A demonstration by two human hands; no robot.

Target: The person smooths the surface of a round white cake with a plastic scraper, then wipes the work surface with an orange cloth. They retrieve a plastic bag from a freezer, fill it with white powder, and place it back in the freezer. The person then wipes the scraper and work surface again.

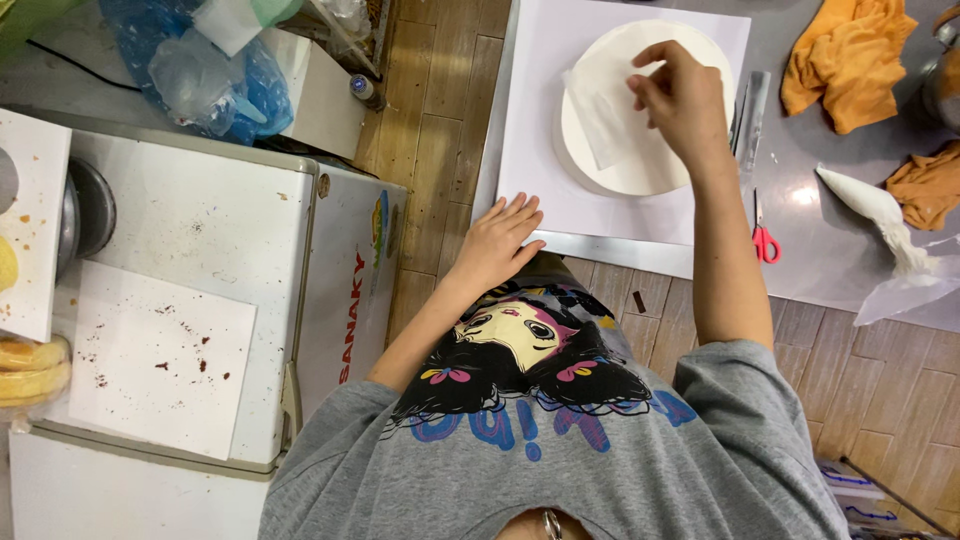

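Head view, upper centre of the frame: right hand [685, 100] pinching a thin white translucent paper sheet [603, 110] over the round white disc [645, 105], fingers clenched on its upper edge, seemingly to lay it flat. Left hand [497, 243], released, fingers spread on the near edge of the white square board [610, 215], apparently to steady it on the grey metal surface [830, 250]. Red-handled scissors [765, 240] to the right.

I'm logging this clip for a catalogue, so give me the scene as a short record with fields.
left hand: open, flat on the white sheet near its front edge
right hand: pinching a thin translucent square over the round white cake
beside the cake: red-handled scissors, white piping bag, orange cloth
left of the person: white chest freezer with a crumb-dotted sheet
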